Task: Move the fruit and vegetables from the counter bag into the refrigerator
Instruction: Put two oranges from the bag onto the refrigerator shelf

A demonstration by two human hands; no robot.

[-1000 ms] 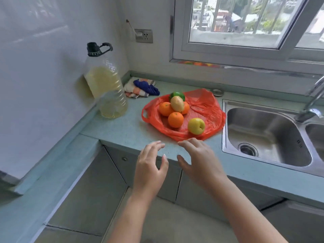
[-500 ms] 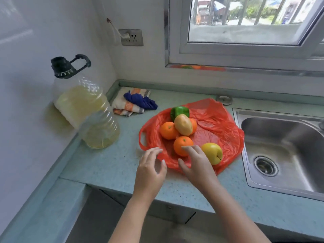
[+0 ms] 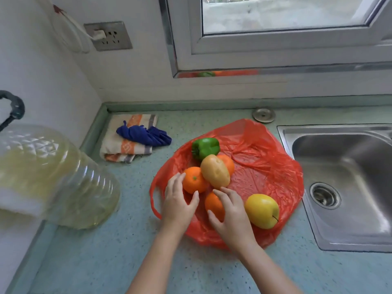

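A red plastic bag [image 3: 265,166] lies spread flat on the counter. On it sit a green pepper [image 3: 205,147], a potato [image 3: 215,171], a yellow apple [image 3: 262,210] and three oranges. My right hand [image 3: 231,217] curls over the front orange [image 3: 213,205], thumb on its left side and fingers across its top; the orange still rests on the bag. My left hand [image 3: 178,205] is spread beside the left orange [image 3: 193,181], fingertips and thumb just touching it. The third orange [image 3: 228,163] is half hidden behind the potato.
A large oil jug [image 3: 53,175] stands at the left by the wall. Folded cloths [image 3: 131,137] lie in the back corner. The steel sink [image 3: 347,183] is right of the bag, a metal cap [image 3: 263,114] behind it. A wall socket [image 3: 108,36] and window sit above.
The view has moved closer to the counter. Both hands have reached forward onto the bag: the right now wraps the front orange, the left has come up against the left orange.
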